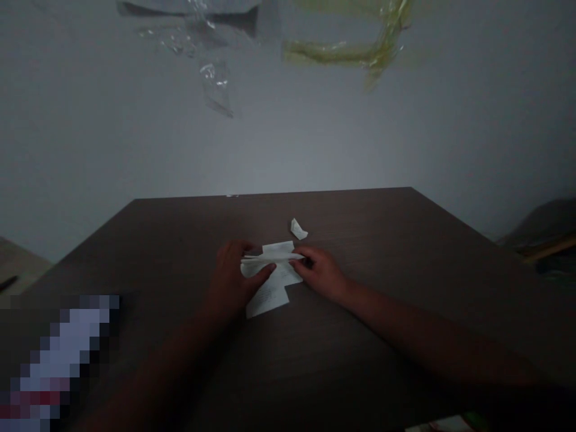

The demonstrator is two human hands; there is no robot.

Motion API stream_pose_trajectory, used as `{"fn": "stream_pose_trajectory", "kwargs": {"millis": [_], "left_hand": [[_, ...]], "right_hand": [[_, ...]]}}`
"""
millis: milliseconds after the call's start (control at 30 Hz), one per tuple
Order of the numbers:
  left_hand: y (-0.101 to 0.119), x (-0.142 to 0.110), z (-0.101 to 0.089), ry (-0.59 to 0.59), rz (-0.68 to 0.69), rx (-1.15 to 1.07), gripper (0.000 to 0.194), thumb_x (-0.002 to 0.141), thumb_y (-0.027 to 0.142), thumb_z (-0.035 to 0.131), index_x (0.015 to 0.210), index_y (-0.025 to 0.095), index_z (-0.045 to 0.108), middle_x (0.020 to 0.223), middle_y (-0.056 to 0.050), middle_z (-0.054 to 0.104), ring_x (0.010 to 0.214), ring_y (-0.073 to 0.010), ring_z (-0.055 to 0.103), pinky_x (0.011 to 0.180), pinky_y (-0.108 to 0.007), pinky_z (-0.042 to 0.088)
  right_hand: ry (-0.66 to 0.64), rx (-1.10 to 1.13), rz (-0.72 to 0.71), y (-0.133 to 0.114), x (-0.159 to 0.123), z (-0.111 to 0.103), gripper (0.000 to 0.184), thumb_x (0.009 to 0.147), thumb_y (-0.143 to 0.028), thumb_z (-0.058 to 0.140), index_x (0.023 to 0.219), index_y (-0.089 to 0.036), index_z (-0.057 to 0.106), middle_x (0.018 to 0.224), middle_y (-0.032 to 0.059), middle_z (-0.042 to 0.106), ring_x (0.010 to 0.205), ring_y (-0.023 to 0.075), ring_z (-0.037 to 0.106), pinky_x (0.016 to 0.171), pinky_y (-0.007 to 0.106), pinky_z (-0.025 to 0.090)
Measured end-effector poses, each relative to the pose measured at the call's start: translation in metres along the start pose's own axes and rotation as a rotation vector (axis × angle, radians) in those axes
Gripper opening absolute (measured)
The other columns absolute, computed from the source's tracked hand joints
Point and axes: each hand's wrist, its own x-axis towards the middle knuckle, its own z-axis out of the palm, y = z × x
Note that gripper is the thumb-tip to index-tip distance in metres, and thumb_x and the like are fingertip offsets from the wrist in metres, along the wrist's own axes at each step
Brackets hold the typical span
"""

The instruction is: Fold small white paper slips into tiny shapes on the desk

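A white sheet of paper (270, 294) with faint printed or written lines lies in the middle of the dark table, its outline stepped and its upper part folded into a raised ridge. My left hand (236, 276) grips the paper's left side, thumb pressed on top near the middle of the fold. On the right end of that fold, my right hand (321, 271) pinches the paper between thumb and fingers. Just beyond the hands sits a small torn scrap of paper (297, 229), touched by neither.
The brown wooden table (360, 222) reaches back to a pale wall (288, 144) with clear and yellow tape (333, 53) stuck on it. A blurred-out rectangular object (67, 348) lies at the left. Something pale and green shows at the bottom right edge.
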Motion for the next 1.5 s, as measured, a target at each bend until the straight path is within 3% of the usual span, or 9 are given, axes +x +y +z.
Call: {"fn": "stream_pose_trajectory", "kwargs": {"millis": [233, 367, 500, 633, 933, 1033, 1133, 1267, 1500], "left_hand": [[0.013, -0.010, -0.012, 0.013, 0.131, -0.018, 0.028, 0.100, 0.052, 0.063, 0.102, 0.024, 0.063, 0.107, -0.009, 0.071, 0.104, -0.0318, 0.069, 0.096, -0.047, 0.059], [0.009, -0.011, -0.004, -0.184, 0.225, 0.021, 0.028, 0.109, 0.040, 0.052, 0.093, 0.023, 0.067, 0.094, -0.007, 0.075, 0.090, -0.0265, 0.073, 0.086, -0.041, 0.061], [0.002, -0.012, 0.009, -0.331, 0.267, 0.139, 0.020, 0.105, 0.025, 0.059, 0.112, 0.021, 0.077, 0.119, -0.011, 0.082, 0.114, -0.0310, 0.076, 0.106, -0.049, 0.062], [0.000, -0.015, 0.013, -0.412, 0.287, 0.260, 0.038, 0.105, 0.017, 0.057, 0.138, 0.019, 0.075, 0.148, -0.014, 0.075, 0.136, -0.0354, 0.069, 0.120, -0.053, 0.056], [-0.006, -0.014, 0.014, -0.447, 0.256, 0.346, 0.043, 0.106, 0.019, 0.054, 0.146, 0.015, 0.071, 0.151, -0.017, 0.070, 0.138, -0.0377, 0.066, 0.124, -0.056, 0.051], [-0.009, -0.016, 0.018, -0.440, 0.208, 0.392, 0.045, 0.108, 0.031, 0.062, 0.149, 0.016, 0.068, 0.159, -0.019, 0.065, 0.146, -0.0411, 0.061, 0.123, -0.059, 0.051], [-0.012, -0.015, 0.022, -0.443, 0.141, 0.453, 0.050, 0.108, 0.041, 0.065, 0.152, 0.018, 0.065, 0.167, -0.021, 0.059, 0.153, -0.0441, 0.056, 0.124, -0.067, 0.048], [-0.015, -0.008, 0.021, -0.386, 0.042, 0.501, 0.041, 0.111, 0.031, 0.058, 0.149, 0.021, 0.067, 0.166, -0.018, 0.061, 0.157, -0.0416, 0.052, 0.127, -0.069, 0.042], [-0.016, 0.001, 0.016, -0.270, 0.003, 0.501, 0.035, 0.107, 0.019, 0.057, 0.138, 0.021, 0.074, 0.153, -0.020, 0.069, 0.142, -0.0446, 0.062, 0.111, -0.068, 0.056]], "right_hand": [[0.027, -0.013, 0.113, 0.006, 0.002, 0.001, 0.013, 0.101, -0.033, 0.074, 0.093, -0.024, 0.079, 0.087, 0.0035, 0.076, 0.081, 0.0225, 0.069, 0.077, 0.036, 0.053], [0.032, -0.003, 0.127, 0.007, 0.004, 0.000, 0.020, 0.100, -0.032, 0.075, 0.082, -0.022, 0.075, 0.077, 0.0016, 0.072, 0.073, 0.0206, 0.065, 0.071, 0.034, 0.049], [0.070, 0.024, 0.114, 0.006, 0.002, 0.000, 0.024, 0.100, -0.035, 0.074, 0.079, -0.023, 0.073, 0.075, 0.0009, 0.071, 0.073, 0.0206, 0.065, 0.068, 0.033, 0.048], [0.176, 0.056, 0.108, 0.003, -0.001, -0.003, 0.035, 0.105, -0.043, 0.064, 0.078, -0.023, 0.070, 0.071, 0.0013, 0.068, 0.068, 0.0203, 0.063, 0.064, 0.033, 0.048], [0.398, 0.070, 0.056, 0.000, -0.003, -0.015, 0.034, 0.109, -0.049, 0.057, 0.090, -0.024, 0.072, 0.089, 0.0071, 0.075, 0.084, 0.0253, 0.072, 0.078, 0.039, 0.058], [0.403, 0.035, 0.043, 0.000, -0.003, -0.019, 0.029, 0.105, -0.045, 0.064, 0.088, -0.024, 0.073, 0.084, 0.0058, 0.073, 0.079, 0.0248, 0.070, 0.075, 0.039, 0.057], [0.387, -0.092, -0.025, -0.004, -0.001, -0.027, 0.022, 0.102, -0.039, 0.068, 0.089, -0.024, 0.076, 0.084, 0.0055, 0.072, 0.077, 0.0236, 0.067, 0.073, 0.038, 0.057], [0.306, -0.313, -0.196, -0.014, -0.001, -0.041, 0.020, 0.106, -0.030, 0.063, 0.101, -0.024, 0.081, 0.099, 0.0086, 0.078, 0.088, 0.0243, 0.073, 0.080, 0.039, 0.062], [-0.148, -0.769, -0.333, -0.026, -0.043, -0.054, 0.018, 0.101, -0.014, 0.066, 0.107, -0.020, 0.082, 0.113, 0.0138, 0.080, 0.102, 0.0307, 0.075, 0.089, 0.045, 0.066]]}}
